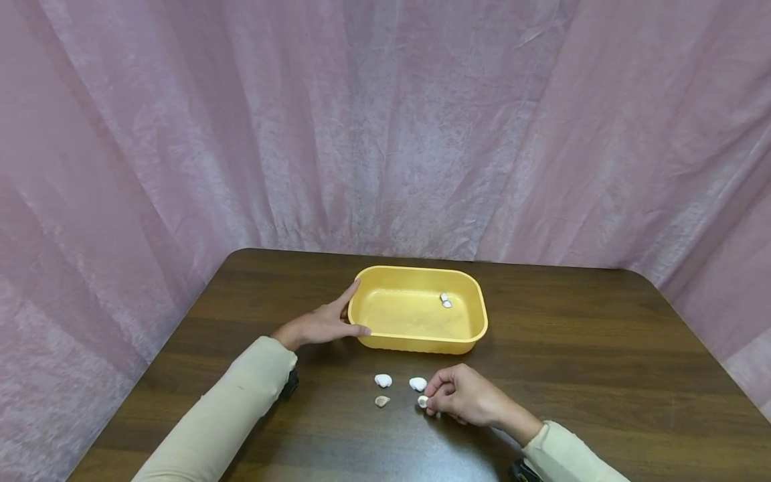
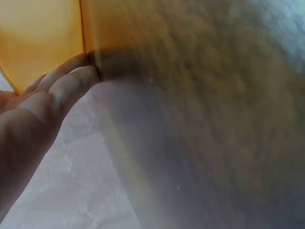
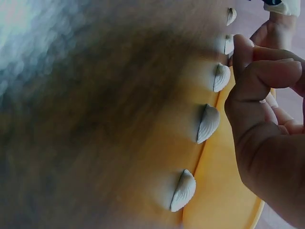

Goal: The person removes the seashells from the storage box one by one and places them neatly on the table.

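Note:
A shallow yellow plastic basin stands on the table, with two small white shells lying inside toward its right end. My left hand holds the basin's left end, thumb over the front rim and fingers along the side. In front of the basin my right hand pinches a small pale seashell at its fingertips, close to the tabletop. Around it lie a ribbed white shell, another white shell and a brownish shell. Ribbed shells form a row in the right wrist view.
A dark brown wooden table carries everything. Pink velvety curtains hang behind it and down both sides. Part of a further white piece shows under the right hand.

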`<move>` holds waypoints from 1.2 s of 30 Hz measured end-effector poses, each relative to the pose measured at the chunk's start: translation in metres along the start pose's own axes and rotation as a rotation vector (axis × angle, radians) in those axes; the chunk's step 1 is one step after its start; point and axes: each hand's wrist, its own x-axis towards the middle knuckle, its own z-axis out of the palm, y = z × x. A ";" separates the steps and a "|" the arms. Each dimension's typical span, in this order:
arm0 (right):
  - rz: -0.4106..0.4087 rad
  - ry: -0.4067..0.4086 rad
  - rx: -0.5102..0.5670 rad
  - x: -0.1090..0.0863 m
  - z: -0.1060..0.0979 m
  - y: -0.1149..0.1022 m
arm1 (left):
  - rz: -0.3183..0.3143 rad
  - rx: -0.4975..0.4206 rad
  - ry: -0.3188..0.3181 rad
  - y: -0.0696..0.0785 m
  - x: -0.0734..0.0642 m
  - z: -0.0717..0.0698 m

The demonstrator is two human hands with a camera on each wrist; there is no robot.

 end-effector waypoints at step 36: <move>-0.016 0.121 -0.241 0.002 0.016 0.002 | -0.018 -0.003 0.008 -0.001 0.000 0.000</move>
